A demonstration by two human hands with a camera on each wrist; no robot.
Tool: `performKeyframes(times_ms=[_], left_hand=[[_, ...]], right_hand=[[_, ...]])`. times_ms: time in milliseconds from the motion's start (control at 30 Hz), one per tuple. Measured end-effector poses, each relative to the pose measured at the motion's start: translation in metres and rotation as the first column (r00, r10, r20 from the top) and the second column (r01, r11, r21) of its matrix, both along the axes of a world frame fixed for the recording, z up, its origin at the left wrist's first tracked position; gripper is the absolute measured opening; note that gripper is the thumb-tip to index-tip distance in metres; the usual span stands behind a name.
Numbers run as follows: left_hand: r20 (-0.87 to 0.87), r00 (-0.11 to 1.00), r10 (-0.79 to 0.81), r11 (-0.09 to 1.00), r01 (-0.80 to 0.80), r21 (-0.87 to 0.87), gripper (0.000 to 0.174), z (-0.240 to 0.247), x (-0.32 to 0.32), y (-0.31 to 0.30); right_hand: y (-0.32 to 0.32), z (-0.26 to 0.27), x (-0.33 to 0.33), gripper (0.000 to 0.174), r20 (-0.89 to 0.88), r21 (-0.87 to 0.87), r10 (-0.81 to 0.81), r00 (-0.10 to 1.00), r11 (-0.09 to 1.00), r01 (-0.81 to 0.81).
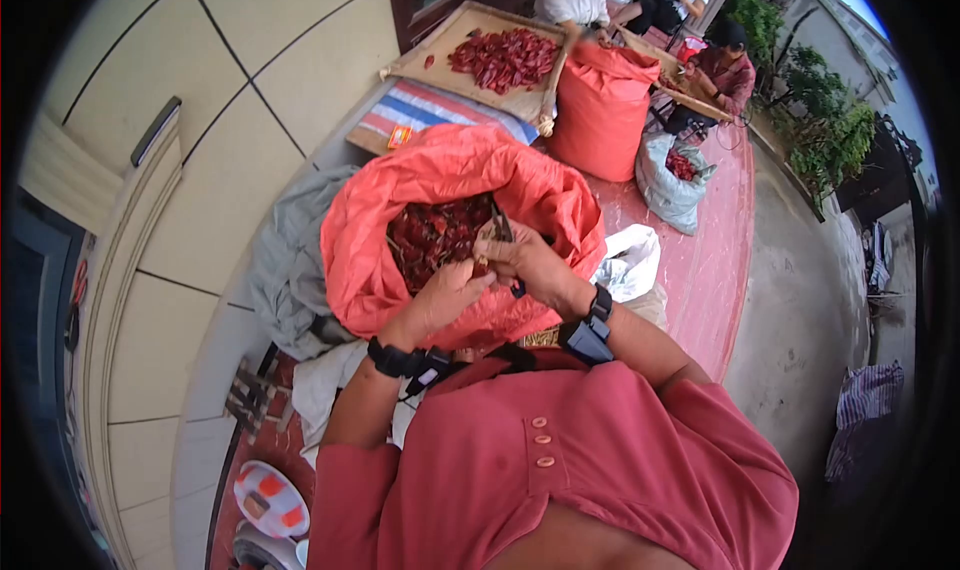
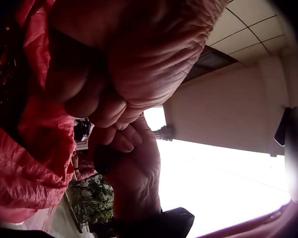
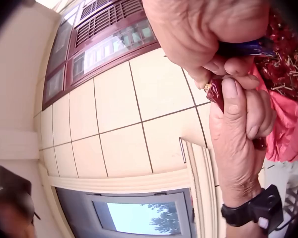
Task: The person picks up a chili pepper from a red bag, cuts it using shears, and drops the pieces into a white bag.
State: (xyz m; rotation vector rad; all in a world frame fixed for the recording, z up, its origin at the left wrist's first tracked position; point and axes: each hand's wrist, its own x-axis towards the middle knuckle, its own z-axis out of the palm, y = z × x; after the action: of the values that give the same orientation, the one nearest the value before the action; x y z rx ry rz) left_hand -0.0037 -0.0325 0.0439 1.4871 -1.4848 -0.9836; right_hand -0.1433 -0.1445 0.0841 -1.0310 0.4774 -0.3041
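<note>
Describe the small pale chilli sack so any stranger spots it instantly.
Find the tall red-orange fabric sack standing on the glossy red floor. Right beside it, toward the grey yard, sits the short whitish sack, open over red chillies. Its pale sides set it apart from that taller neighbour.

Glossy red chilli (image 3: 215, 93), apparently dried

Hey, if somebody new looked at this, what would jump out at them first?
Probably the big red sack gaping open in front of the person, with dark red chillies inside. At its opening, the left hand pinches a single chilli, close to the right hand with its dark tool. Beyond them, a tray of more chillies sits beside another bulging sack.
</note>
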Motion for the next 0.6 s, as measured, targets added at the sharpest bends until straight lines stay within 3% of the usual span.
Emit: performKeyframes(times_ms=[67,167,333,400,433,533,600], left_hand=[[0.045,0.999,-0.024,0.997,0.021,0.075,0.026,0.008,0.002,0.000],[0.038,0.999,-0.031,1.000,0.031,0.005,0.023,-0.023,0.006,-0.003],[0.137,0.988,-0.076,0.997,0.080,-0.025,0.015,-0.001,0.003,0.002],[0.202,0.977,-0.063,0.994,0.081,-0.080,0.013,0.013,-0.001,0.004],[0.142,0.988,-0.063,0.995,0.074,-0.073,0.013,0.016,-0.002,0.004],[-0.013,0.998,-0.062,0.996,0.061,-0.070,0.015,0.020,-0.002,0.003],[-0.073,0.995,-0.067,0.994,0.061,-0.086,0.017,0.022,0.002,0.002]], right_hand=[[-0.004,-0.005,-0.002,0.010,0.033,0.108,0.052,0.998,0.993,-0.056],[-0.008,-0.010,-0.002,0.010,0.025,0.188,0.096,0.995,0.977,-0.099],[-0.005,-0.006,-0.006,0.012,0.017,0.269,0.110,0.994,0.957,-0.111],[-0.012,-0.018,-0.005,0.012,0.094,0.477,0.120,0.988,0.866,-0.151],[-0.015,-0.021,-0.005,0.012,0.133,0.568,0.119,0.984,0.805,-0.174],[-0.016,-0.008,-0.010,0.011,0.082,0.304,-0.009,0.997,0.952,-0.016],[-0.017,0.003,-0.015,0.013,0.085,0.133,-0.082,0.993,0.989,0.071]])
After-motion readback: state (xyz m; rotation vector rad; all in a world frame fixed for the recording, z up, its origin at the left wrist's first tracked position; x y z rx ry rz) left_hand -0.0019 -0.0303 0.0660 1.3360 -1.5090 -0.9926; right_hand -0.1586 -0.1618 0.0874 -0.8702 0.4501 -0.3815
